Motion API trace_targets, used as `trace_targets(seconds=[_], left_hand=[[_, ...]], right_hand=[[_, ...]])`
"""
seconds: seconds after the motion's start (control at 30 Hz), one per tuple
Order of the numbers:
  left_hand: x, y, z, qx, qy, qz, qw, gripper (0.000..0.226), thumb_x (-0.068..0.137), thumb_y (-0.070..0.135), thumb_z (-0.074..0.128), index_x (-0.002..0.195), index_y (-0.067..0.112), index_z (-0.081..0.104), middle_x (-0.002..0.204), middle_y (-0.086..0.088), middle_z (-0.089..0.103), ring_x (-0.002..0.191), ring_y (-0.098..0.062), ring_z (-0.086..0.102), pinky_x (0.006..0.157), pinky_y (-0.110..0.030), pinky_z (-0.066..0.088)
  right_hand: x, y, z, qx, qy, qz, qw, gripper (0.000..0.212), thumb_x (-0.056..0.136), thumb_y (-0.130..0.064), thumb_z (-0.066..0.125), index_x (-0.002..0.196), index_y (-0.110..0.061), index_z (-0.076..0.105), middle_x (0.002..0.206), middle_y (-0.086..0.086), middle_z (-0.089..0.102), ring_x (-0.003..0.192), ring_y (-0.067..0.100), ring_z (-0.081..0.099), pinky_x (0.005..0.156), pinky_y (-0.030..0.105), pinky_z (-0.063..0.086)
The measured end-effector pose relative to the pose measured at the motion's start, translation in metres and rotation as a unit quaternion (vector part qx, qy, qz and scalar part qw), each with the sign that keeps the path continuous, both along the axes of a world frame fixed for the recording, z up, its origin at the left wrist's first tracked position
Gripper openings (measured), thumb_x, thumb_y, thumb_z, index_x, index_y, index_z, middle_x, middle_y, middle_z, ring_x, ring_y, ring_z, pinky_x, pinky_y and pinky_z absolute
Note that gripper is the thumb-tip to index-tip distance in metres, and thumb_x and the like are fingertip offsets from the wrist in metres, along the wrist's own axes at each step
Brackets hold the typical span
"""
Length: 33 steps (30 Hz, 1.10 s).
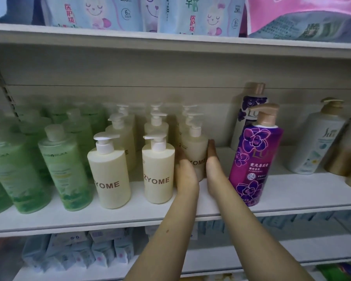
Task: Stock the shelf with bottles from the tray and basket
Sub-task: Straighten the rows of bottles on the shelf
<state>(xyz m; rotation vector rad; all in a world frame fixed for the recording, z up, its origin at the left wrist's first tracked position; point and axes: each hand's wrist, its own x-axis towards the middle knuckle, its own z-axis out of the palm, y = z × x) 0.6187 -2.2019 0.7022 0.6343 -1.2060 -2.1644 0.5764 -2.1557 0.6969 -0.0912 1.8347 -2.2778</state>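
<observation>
While both hands reach onto the middle shelf, a cream pump bottle marked ZYOME stands upright between them. It is in the right one of three cream rows, a little farther back than the front bottles of the other two rows. The left hand lies against the left side of this bottle and the right hand against its right side. The grip of each hand is spread flat: the fingers look straight and pressed to the bottle wall, not curled around it, though the left fingertips are dim and hard to see.

To the left, two more cream bottles stand near the shelf front, with others lined up behind them. Farther left are green bottles with round caps. Just right of the right hand stands a purple bottle with a gold pump, and a second purple bottle stands far behind it at the back wall. Further right is a white bottle with a gold pump. An upper shelf carries pale blue packets, and a lower shelf carries small pale packs.
</observation>
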Motion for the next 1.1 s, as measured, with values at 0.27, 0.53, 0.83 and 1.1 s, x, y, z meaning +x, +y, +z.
trace_targets(seconds=[0.27, 0.53, 0.83, 1.1], left_hand=[[-0.009, -0.005, -0.007, -0.034, -0.032, 0.031, 0.998, 0.043, 0.101, 0.034, 0.045, 0.141, 0.017, 0.045, 0.142, 0.000, 0.048, 0.131, -0.019, 0.044, 0.106, -0.024, 0.029], [-0.007, -0.002, -0.003, -0.033, -0.030, 0.023, 0.999, 0.019, 0.103, 0.032, 0.041, 0.119, 0.031, 0.052, 0.123, 0.008, 0.049, 0.127, -0.018, 0.048, 0.101, -0.022, 0.037], [0.003, 0.002, -0.005, -0.076, -0.043, -0.017, 0.996, 0.026, 0.103, 0.029, 0.035, 0.101, 0.021, 0.060, 0.107, 0.004, 0.054, 0.108, -0.016, 0.054, 0.084, -0.022, 0.041], [0.013, 0.009, -0.014, -0.077, -0.061, 0.015, 0.995, 0.027, 0.076, 0.042, 0.040, 0.074, 0.020, 0.055, 0.091, -0.015, 0.065, 0.095, -0.034, 0.061, 0.094, -0.052, 0.048]], right_hand=[[-0.014, 0.007, -0.016, -0.011, 0.003, 0.064, 0.998, 0.046, 0.100, -0.056, 0.027, 0.114, -0.027, 0.059, 0.111, 0.001, 0.067, 0.096, 0.007, 0.062, 0.074, 0.021, 0.046], [-0.016, 0.007, -0.021, 0.008, 0.014, 0.080, 0.997, 0.051, 0.100, -0.056, 0.021, 0.119, -0.027, 0.059, 0.106, -0.004, 0.069, 0.092, 0.001, 0.064, 0.066, 0.012, 0.048], [0.003, 0.010, -0.002, -0.042, -0.002, 0.071, 0.997, 0.039, 0.102, -0.040, 0.029, 0.094, -0.022, 0.062, 0.088, 0.002, 0.069, 0.080, 0.012, 0.062, 0.069, 0.023, 0.050], [0.020, 0.017, -0.003, -0.038, -0.009, 0.052, 0.998, 0.045, 0.101, -0.038, 0.027, 0.090, -0.020, 0.066, 0.078, 0.001, 0.073, 0.086, 0.019, 0.064, 0.085, 0.035, 0.049]])
